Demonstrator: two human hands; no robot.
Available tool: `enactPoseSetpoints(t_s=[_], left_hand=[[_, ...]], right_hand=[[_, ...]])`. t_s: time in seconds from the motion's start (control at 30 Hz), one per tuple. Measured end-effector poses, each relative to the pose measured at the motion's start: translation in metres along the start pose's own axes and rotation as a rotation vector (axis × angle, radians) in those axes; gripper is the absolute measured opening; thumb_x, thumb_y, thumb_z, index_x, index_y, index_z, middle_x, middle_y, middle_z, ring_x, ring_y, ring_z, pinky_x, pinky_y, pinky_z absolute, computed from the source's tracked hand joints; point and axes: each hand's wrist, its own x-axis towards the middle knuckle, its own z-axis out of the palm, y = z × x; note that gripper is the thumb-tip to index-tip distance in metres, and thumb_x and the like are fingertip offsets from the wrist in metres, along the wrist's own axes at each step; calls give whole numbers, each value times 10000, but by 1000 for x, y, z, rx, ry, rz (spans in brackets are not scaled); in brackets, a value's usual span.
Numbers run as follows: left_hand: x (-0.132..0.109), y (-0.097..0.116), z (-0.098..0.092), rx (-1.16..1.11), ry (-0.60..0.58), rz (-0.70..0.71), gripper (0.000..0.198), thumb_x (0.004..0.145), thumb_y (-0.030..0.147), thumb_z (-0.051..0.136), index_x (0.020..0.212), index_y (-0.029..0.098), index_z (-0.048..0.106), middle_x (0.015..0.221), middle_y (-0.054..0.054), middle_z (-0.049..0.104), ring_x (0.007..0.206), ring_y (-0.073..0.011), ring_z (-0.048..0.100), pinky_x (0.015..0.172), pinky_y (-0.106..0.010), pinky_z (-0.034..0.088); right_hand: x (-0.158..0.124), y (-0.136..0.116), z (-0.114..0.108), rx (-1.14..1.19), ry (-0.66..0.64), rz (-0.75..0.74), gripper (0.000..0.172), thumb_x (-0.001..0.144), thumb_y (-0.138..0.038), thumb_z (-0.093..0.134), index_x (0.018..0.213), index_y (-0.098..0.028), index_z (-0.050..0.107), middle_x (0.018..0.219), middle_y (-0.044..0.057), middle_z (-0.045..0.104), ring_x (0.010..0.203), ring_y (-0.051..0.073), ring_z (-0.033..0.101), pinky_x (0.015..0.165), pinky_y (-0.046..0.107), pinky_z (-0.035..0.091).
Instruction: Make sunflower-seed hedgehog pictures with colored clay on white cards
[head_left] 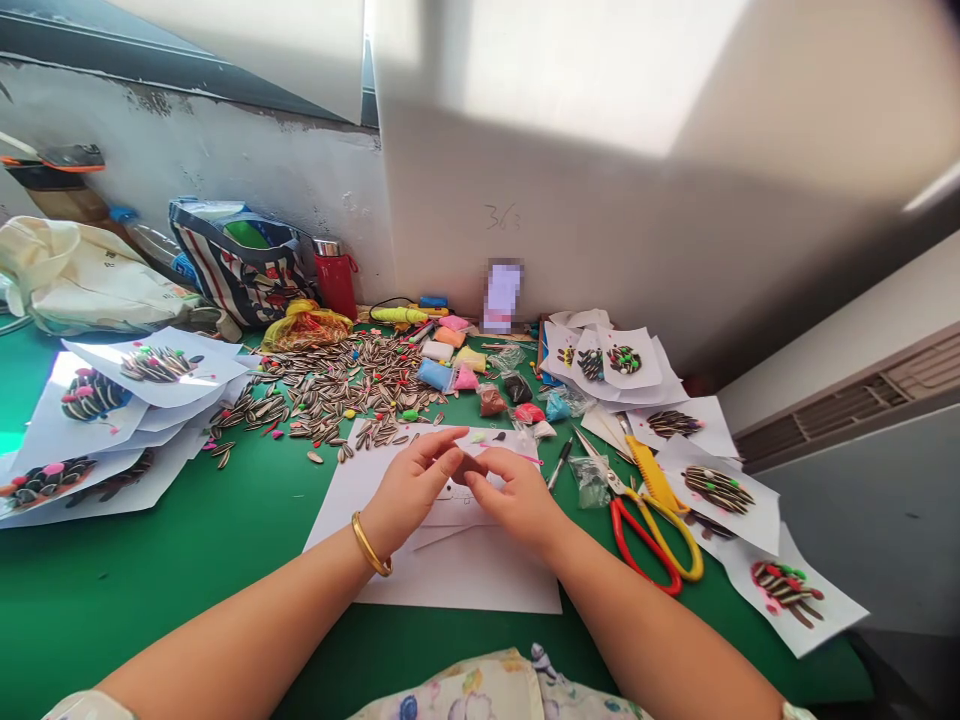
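My left hand (415,488), with a gold bangle at the wrist, and my right hand (517,497) meet above the middle of the table. Between their fingertips they pinch a flattened piece of brown clay (468,467), partly hidden by the fingers. Beneath them, a small sheet with a line drawing (457,493) lies on larger white paper (465,580); my hands cover much of the drawing. Just past my fingers, small green and dark bits (489,437) rest on the paper. A brown packet of clay (492,400) sits farther back.
Loose sunflower seeds (352,370) spread behind the paper, beside several coloured clay packets (435,374). Scissors (637,510) and a pen (559,464) lie right. Seed-decorated sheets are stacked left (161,400) and right (727,490). A red flask (336,283) and bags stand back left.
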Motion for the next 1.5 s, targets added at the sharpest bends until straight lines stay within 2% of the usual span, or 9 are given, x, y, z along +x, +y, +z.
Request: enactPoseSetpoints(t_s=[0.2, 0.33, 0.43, 0.6, 0.8, 1.0, 1.2, 1.37, 1.5], left_hand=[[1, -1, -1, 85, 22, 25, 207, 790, 378, 685, 713, 187, 711, 761, -53, 684, 757, -193, 633, 701, -310, 518], [1, 1, -2, -4, 13, -12, 285, 850, 429, 620, 914, 180, 742, 907, -82, 732, 886, -223, 661, 817, -358, 531], [1, -2, -1, 10, 10, -17, 344, 829, 422, 650, 1083, 198, 712, 983, -86, 730, 871, -217, 677, 785, -356, 552], [1, -4, 0, -7, 8, -64, 220, 780, 383, 702, 810, 165, 697, 823, -69, 711, 764, -201, 675, 677, -313, 562], [2, -2, 0, -52, 9, -50, 369, 846, 429, 629, 1109, 172, 657, 917, -71, 717, 815, -185, 665, 737, -323, 554], [2, -1, 1, -81, -16, -133, 249, 755, 386, 716, 798, 156, 632, 806, -50, 702, 772, -184, 665, 663, -279, 531], [0, -4, 1, -13, 3, -43, 376, 794, 385, 681, 1109, 184, 639, 915, -52, 678, 793, -173, 652, 676, -292, 551], [0, -5, 1, 10, -14, -68, 234, 775, 364, 695, 830, 137, 682, 834, -72, 688, 713, -177, 663, 655, -303, 564], [1, -4, 1, -35, 8, -70, 310, 830, 397, 639, 1022, 156, 674, 849, -65, 709, 718, -167, 669, 657, -291, 559]], right_hand=[[0, -4, 1, -73, 13, -2, 86, 852, -250, 617, 808, -214, 682, 796, 13, 672, 796, 179, 580, 747, 309, 445], [0, -2, -1, 25, -13, -6, 136, 902, -284, 577, 911, -238, 705, 882, 17, 697, 852, 183, 603, 788, 313, 447], [1, 0, 0, 13, 2, 31, 154, 886, -240, 561, 813, -221, 695, 797, 11, 672, 787, 174, 597, 725, 297, 444], [1, 0, 1, -22, 11, 40, 144, 845, -198, 573, 761, -213, 689, 768, 5, 664, 772, 169, 585, 726, 295, 441], [1, 3, -2, 46, 65, 53, 137, 850, -212, 569, 795, -205, 694, 833, 19, 687, 821, 177, 606, 761, 298, 454], [1, 1, 0, 40, 10, 38, 85, 849, -258, 625, 859, -211, 696, 861, 20, 676, 851, 180, 597, 785, 300, 448], [1, 1, 0, 39, -10, 42, 162, 902, -264, 567, 818, -222, 700, 860, 12, 695, 840, 169, 609, 772, 289, 445], [0, 2, 2, -23, -3, 73, 133, 849, -225, 584, 752, -203, 672, 774, 9, 668, 773, 164, 588, 731, 285, 439], [1, 4, 1, 23, 28, 84, 121, 850, -251, 585, 784, -202, 674, 830, 15, 679, 815, 169, 597, 750, 288, 443]])
